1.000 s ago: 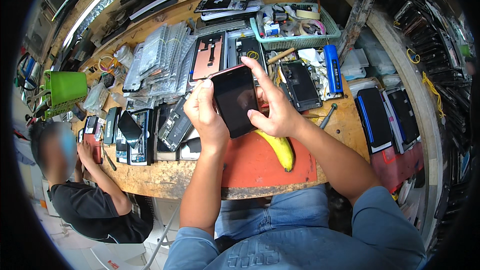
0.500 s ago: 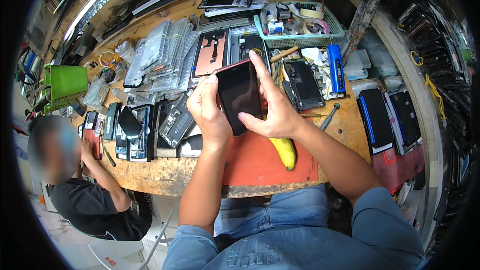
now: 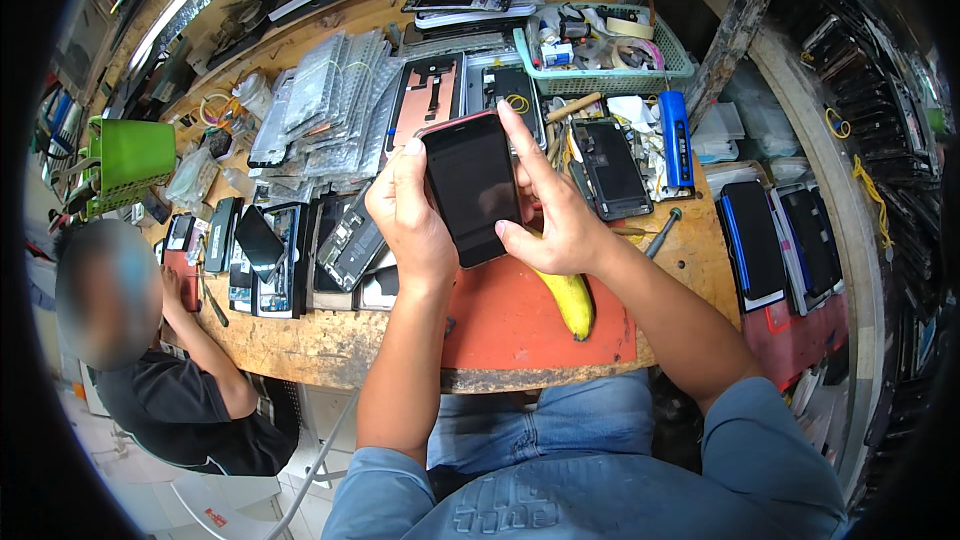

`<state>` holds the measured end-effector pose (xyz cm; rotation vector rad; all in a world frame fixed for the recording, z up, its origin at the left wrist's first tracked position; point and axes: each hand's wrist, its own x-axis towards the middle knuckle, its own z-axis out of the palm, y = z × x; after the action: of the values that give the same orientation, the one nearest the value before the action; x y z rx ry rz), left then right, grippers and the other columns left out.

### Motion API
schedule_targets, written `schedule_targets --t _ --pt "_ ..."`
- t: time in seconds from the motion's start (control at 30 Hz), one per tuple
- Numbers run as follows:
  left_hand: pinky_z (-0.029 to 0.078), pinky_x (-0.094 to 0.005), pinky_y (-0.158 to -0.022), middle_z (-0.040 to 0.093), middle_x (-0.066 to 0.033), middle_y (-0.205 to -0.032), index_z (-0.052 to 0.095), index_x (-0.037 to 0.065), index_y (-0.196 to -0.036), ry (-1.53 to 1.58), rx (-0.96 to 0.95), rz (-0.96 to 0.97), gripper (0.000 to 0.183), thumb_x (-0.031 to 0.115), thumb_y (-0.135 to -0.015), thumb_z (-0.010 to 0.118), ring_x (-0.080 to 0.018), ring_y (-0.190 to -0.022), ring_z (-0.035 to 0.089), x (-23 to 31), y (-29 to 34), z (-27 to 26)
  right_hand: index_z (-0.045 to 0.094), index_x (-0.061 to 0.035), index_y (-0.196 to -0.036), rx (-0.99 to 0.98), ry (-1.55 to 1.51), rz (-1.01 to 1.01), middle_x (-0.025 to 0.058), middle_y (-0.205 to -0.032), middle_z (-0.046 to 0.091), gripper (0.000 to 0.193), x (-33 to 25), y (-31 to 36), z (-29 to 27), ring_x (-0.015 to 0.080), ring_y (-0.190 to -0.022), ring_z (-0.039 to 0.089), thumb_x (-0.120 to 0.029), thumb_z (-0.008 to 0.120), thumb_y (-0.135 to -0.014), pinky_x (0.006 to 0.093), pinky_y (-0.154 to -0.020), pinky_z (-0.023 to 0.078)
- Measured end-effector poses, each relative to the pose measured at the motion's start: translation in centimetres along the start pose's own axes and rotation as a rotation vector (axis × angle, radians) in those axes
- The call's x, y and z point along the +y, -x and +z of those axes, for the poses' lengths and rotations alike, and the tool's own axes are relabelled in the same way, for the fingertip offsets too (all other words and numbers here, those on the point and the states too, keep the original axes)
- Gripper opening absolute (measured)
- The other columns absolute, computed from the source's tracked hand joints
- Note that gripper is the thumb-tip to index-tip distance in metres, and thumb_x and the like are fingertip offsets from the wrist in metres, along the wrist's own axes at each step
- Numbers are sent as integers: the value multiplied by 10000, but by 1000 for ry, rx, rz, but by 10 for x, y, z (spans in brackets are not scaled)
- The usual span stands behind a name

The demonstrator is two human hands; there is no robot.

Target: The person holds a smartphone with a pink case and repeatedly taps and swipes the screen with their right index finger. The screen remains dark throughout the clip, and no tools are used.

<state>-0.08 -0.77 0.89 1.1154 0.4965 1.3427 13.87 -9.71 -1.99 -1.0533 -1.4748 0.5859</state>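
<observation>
A smartphone (image 3: 470,185) with a dark screen and a reddish edge is held up between my two hands, above the red mat (image 3: 530,330). My left hand (image 3: 410,225) grips its left side, thumb along the upper left edge. On the other side, my right hand (image 3: 550,210) holds it with the index finger stretched up by the top right corner and the thumb at the lower right of the screen. Some of the fingers are hidden behind the phone. Beneath my right hand a yellow banana (image 3: 568,305) lies on the mat, its upper end covered.
Opened phones and parts (image 3: 350,245) crowd the bench to the left, with bubble-wrapped packs (image 3: 335,105) behind. A green basket (image 3: 600,82) of supplies stands at the back. To the right are a blue tool (image 3: 676,145) and a screwdriver (image 3: 663,233). A co-worker (image 3: 190,390) sits at the left.
The phone has shifted slightly left and turned a little more face-on. My right thumb has moved slightly right on the screen, and my left hand has shifted slightly left.
</observation>
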Motion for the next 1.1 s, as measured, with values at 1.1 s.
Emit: schedule_targets --t 1.1 --pt "496 -241 -755 703 -38 -925 716 -41 -970 54 -16 13 305 176 -1094 541 -75 -818 616 1 4 2 12 -71 -1716 55 118 -148 295 -1618 426 1202 11 -3 6 431 -1430 527 -96 768 -781 430 -1184 422"
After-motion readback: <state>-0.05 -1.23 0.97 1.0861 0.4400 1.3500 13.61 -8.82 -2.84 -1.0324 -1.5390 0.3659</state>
